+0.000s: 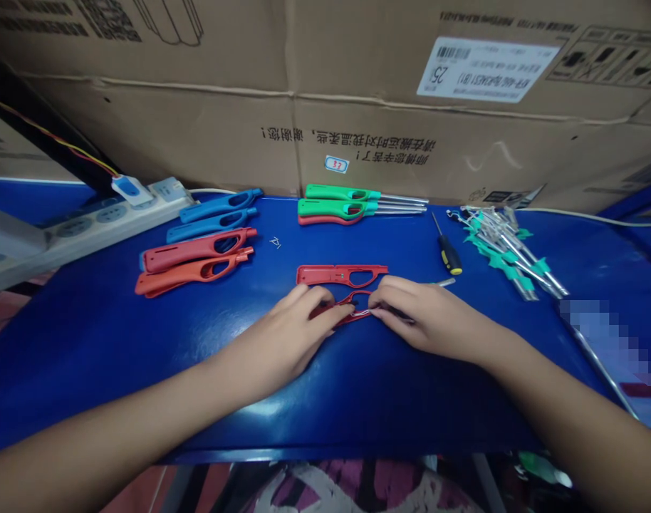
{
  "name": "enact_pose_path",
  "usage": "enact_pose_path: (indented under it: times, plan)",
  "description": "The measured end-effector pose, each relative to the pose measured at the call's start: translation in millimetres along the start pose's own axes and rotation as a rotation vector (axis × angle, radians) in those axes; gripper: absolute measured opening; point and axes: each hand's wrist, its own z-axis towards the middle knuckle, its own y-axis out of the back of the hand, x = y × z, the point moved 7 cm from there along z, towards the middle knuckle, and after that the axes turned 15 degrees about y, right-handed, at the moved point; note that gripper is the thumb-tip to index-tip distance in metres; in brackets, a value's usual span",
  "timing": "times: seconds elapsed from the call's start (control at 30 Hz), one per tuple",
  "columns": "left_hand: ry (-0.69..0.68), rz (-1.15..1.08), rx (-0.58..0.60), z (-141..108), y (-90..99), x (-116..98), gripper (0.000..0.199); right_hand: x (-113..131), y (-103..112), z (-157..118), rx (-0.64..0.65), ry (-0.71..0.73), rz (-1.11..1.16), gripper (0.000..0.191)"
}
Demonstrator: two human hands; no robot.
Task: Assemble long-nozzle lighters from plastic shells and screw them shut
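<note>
A red lighter shell half (362,293) lies on the blue table between my hands, with thin pale wires (362,312) showing inside it. My left hand (310,320) is closed around its left end, thumb and fingers pressed together near a dark part. At its right end, my right hand (403,310) pinches the wire area, and a metal tube (446,283) shows beyond the fingers. My fingers hide much of the shell. Just above it rests another red shell half (325,274), its inner side facing up.
Blue (213,226) and red shells (197,254) lie left, near a power strip (85,226). Assembled green lighters (330,206) sit at the back. A screwdriver (449,253), metal tubes with green tape (510,249) and small screws (275,243) are around. A cardboard box (197,142) stands behind.
</note>
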Motion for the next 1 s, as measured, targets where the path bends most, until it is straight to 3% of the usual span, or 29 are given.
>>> enact_pose_path:
  times: [1.0]
  plan:
    - [0.002, 0.093, 0.006, -3.6, -2.4, -1.6, 0.049, 1.3, 1.2, -2.3, 0.003, 0.026, -0.055, 0.016]
